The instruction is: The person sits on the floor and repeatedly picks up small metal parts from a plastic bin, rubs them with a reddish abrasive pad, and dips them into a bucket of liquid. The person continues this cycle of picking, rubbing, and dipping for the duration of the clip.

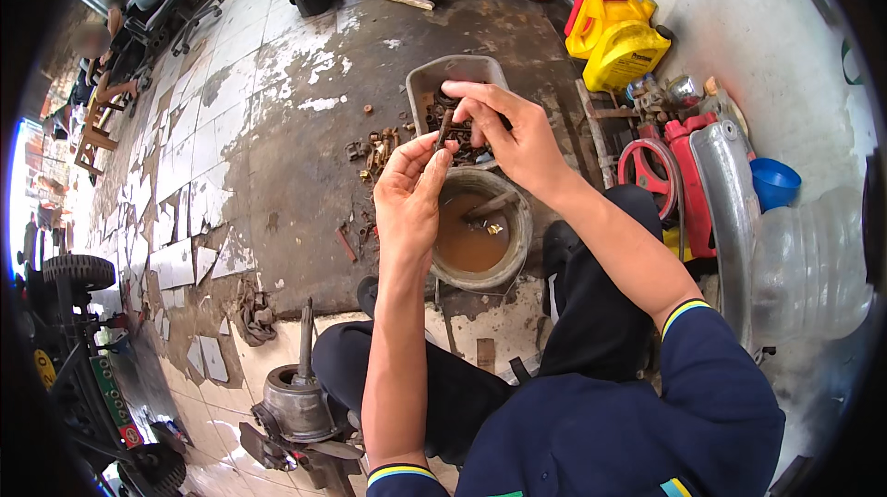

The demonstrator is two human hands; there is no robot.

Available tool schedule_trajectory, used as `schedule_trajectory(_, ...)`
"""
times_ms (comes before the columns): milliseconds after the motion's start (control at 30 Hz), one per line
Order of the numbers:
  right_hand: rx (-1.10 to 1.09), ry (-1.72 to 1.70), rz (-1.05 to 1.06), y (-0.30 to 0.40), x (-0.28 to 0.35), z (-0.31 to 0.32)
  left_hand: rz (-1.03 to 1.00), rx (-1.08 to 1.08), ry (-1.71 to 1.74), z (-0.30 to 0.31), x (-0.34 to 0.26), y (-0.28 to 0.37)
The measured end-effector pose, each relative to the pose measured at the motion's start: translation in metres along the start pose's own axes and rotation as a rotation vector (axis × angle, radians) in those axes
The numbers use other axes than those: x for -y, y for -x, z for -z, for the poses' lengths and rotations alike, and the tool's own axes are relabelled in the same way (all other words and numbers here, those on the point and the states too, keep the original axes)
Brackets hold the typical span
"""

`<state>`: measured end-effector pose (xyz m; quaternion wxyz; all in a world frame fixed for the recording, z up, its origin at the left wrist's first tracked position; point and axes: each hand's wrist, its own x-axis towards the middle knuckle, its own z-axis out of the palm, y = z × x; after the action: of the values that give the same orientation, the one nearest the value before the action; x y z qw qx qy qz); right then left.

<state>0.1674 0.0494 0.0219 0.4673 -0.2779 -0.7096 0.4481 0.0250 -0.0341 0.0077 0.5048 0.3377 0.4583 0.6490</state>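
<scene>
A rusty bolt point(444, 128) stands between the fingertips and thumb of my left hand point(414, 185). Beside its upper end is my right hand point(509, 126), its fingers parted and curved; whether they touch the bolt I cannot tell. Both hands are over a grey plastic bin point(454, 66) holding rusty hardware, partly hidden behind them. Nearer my body, a round bucket point(523, 247) contains murky brown liquid point(461, 244), a tool handle point(493, 204) and a small brass-coloured piece point(494, 229). Rusty bolts and fittings point(381, 150) lie in a heap left of the bin.
Yellow jugs point(624, 53), a red hand wheel point(650, 178) and a blue bowl point(775, 184) stand along the right wall. A metal housing with a shaft point(298, 403) is by my left knee. Broken tiles point(173, 265) and a rag point(255, 313) lie at left. A person sits far off.
</scene>
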Motion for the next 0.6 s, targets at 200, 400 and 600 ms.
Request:
schedule_trajectory(200,-0.033,0.125,0.111,0.015,0.006,-0.02,-0.008,-0.065,0.051,0.005,0.001,-0.005)
schedule_trajectory(400,0.01,0.383,0.341,0.007,0.0,-0.024,-0.015,-0.123,-0.018,0.009,-0.007,0.001)
schedule_trajectory(600,0.04,0.338,0.266,0.006,0.008,-0.026,-0.01,-0.145,-0.001,0.019,-0.011,0.008)
